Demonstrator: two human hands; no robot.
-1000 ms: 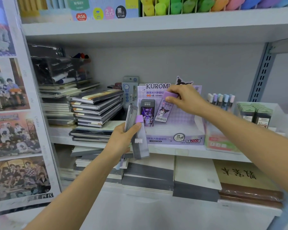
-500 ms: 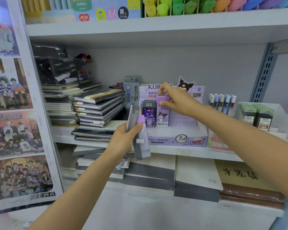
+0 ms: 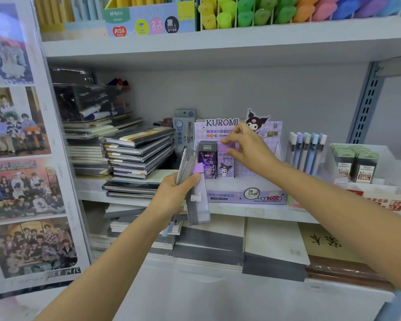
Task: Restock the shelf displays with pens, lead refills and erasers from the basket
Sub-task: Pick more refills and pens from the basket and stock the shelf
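Stationery shop. Right hand [image 3: 248, 149] pinches a lilac plastic lead refill case [image 3: 226, 163] standing in a purple cardboard Kuromi display box [image 3: 245, 196] printed with pack counts. Right of the grip: pastel mechanical pencils [image 3: 307, 151], then a white tray of green-capped labelled lead tubes [image 3: 357, 166]. Left of it: stacked wrapped dark notebooks [image 3: 139, 156]. Above: white metal shelf [image 3: 218, 45] carrying a divided rack of rainbow-coloured stock [image 3: 264, 15].

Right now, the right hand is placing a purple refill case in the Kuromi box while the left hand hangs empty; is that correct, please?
Not quite: the left hand is not empty; it grips a bundle of refill cases, as the head view shows. The rest holds: the right hand pinches the top of the purple case standing in the Kuromi box.
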